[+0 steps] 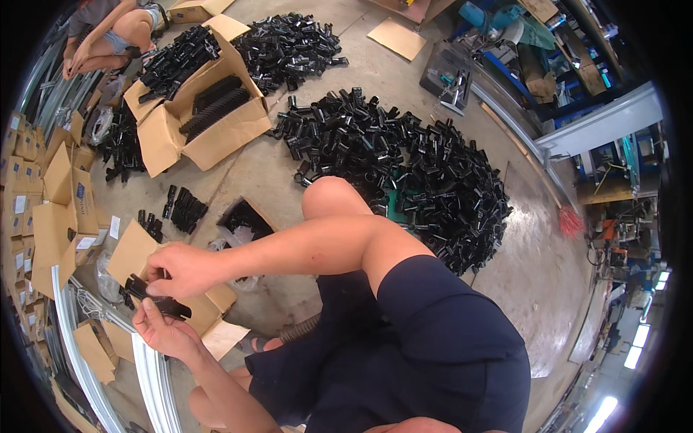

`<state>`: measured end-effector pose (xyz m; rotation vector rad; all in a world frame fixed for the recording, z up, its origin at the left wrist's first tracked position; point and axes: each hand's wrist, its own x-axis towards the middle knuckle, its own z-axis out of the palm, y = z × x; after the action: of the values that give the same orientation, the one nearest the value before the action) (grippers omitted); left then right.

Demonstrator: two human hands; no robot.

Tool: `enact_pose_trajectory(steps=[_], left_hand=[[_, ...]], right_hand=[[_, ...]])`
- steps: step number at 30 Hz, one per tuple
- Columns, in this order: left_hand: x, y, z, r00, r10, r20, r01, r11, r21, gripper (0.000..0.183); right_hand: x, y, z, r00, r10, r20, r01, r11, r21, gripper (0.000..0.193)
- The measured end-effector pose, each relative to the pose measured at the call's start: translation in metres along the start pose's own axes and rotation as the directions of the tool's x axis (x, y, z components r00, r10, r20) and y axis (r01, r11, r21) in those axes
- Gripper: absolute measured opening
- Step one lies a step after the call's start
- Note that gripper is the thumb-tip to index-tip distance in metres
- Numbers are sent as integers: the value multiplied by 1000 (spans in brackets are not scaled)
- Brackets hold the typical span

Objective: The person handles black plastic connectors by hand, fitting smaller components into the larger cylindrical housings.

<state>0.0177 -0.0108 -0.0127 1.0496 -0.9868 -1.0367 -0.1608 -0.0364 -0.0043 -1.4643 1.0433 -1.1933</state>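
Observation:
My left hand pinches a short black part, a curved, glossy, tube-like piece, between thumb and fingers. Just above it, my right hand reaches across from the right with its fingers curled around a second black part. The two pieces are close together; whether they touch I cannot tell. Both hands are over an open cardboard carton, whose flaps stick out around them. My forearms hide much of its inside.
Large heaps of black parts cover the floor ahead. An open carton holds stacked black parts. Long metal profiles and stacked cartons lie left. A person crouches at far left. Right are shelves and a red broom.

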Motion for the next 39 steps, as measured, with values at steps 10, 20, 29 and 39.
enact_pose_trajectory(steps=[10, 20, 29, 39], left_hand=[[14, 6, 2, 996, -52, -70, 45, 993, -107, 23], [13, 19, 12, 980, -201, -11, 199, 975, -95, 40], [8, -3, 7, 956, -253, 146, 271, 955, -120, 39], [9, 1, 4, 965, -240, 108, 259, 937, -236, 30]], right_hand=[[1, -7, -2, 991, -128, -49, 133, 987, 93, 29], [13, -10, -28, 968, -103, -228, 106, 994, 2, 32], [7, -8, -21, 994, 94, -46, -84, 980, 181, 27], [16, -7, -15, 966, 236, 107, -258, 847, 464, 27]])
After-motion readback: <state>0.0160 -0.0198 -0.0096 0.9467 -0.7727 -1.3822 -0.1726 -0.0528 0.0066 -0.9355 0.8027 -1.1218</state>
